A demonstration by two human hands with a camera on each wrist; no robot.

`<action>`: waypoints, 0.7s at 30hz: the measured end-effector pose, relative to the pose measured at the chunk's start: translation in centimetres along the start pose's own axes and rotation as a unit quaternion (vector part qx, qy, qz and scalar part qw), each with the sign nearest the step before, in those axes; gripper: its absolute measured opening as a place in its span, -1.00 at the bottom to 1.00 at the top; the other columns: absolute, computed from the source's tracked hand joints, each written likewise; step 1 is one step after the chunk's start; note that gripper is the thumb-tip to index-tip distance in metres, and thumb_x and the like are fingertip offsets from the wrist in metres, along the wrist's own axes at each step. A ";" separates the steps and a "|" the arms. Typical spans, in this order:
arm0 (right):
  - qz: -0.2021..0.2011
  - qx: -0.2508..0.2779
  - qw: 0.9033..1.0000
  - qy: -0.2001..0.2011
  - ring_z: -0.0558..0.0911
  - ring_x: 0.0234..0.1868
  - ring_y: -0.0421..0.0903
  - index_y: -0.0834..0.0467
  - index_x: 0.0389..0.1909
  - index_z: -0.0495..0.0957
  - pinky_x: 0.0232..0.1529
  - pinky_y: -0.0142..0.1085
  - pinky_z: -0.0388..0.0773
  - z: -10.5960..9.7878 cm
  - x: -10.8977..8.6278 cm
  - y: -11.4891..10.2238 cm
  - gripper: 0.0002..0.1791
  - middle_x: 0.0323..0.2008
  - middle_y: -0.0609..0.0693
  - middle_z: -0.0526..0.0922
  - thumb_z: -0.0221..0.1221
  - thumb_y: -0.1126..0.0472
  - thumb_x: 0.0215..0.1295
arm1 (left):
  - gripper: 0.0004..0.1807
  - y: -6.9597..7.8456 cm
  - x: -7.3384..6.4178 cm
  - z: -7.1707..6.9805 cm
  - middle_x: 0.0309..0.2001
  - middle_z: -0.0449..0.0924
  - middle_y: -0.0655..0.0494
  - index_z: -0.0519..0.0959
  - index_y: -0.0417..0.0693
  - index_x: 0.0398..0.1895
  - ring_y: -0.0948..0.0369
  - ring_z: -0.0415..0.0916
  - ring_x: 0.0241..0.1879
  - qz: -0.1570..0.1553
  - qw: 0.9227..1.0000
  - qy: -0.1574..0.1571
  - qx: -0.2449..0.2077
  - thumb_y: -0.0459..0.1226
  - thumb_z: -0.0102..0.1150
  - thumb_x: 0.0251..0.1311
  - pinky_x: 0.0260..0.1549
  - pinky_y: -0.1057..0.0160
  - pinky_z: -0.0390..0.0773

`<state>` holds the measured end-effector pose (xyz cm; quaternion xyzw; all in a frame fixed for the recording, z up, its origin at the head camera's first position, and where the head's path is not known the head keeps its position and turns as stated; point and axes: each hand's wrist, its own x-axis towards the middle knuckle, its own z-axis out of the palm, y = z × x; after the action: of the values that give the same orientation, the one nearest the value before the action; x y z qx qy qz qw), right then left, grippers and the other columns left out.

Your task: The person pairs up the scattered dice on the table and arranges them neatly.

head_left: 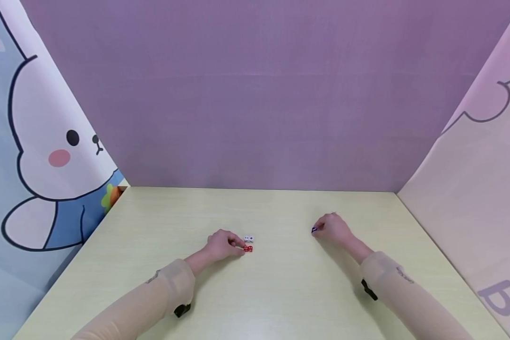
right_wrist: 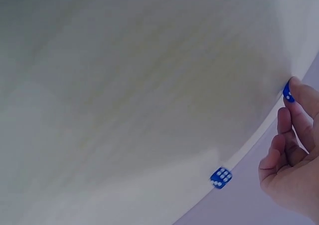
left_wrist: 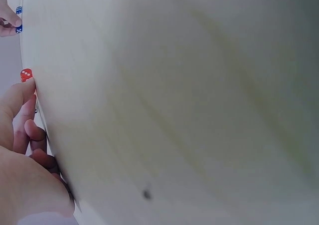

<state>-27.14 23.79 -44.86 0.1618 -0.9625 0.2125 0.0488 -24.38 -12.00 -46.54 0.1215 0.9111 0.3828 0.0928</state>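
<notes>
At mid-table, my left hand [head_left: 223, 244] pinches a red die [left_wrist: 27, 75] between thumb and fingertip. In the head view the red dice [head_left: 248, 249] sit side by side at those fingertips. Two white dice [head_left: 249, 239] lie just beyond them. Farther right, my right hand [head_left: 333, 229] pinches a blue die [right_wrist: 288, 92] by its sides, the other fingers loosely curled. A second blue die [right_wrist: 221, 177] shows apart from the fingers in the right wrist view, several white pips on its faces. Fingers partly cover both pinched dice.
The pale wooden table [head_left: 280, 293] ends at a purple backdrop [head_left: 263, 94]. A printed panel with a cartoon rabbit [head_left: 59, 123] borders the left side, and a pale printed panel [head_left: 471, 189] the right. Dark wrist straps [head_left: 369, 289] show below the sleeves.
</notes>
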 end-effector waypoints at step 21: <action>-0.028 0.089 0.994 -0.049 0.51 -0.51 -0.30 0.20 -0.42 0.67 -0.44 -0.46 0.47 2.0 -2.3 -4.5 -0.83 -0.52 -0.11 0.66 0.42 0.25 -0.06 | -0.87 -0.2 -0.1 0.2 -0.49 0.53 0.31 0.69 0.21 -0.44 0.28 0.39 -0.43 0.003 1.000 0.009 0.001 -0.14 0.46 -0.10 0.09 -0.13 0.10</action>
<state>-23.51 19.79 -45.30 0.2028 -0.9360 0.2877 -0.0070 -24.24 -11.99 -46.82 0.1206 0.9122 0.3828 0.0830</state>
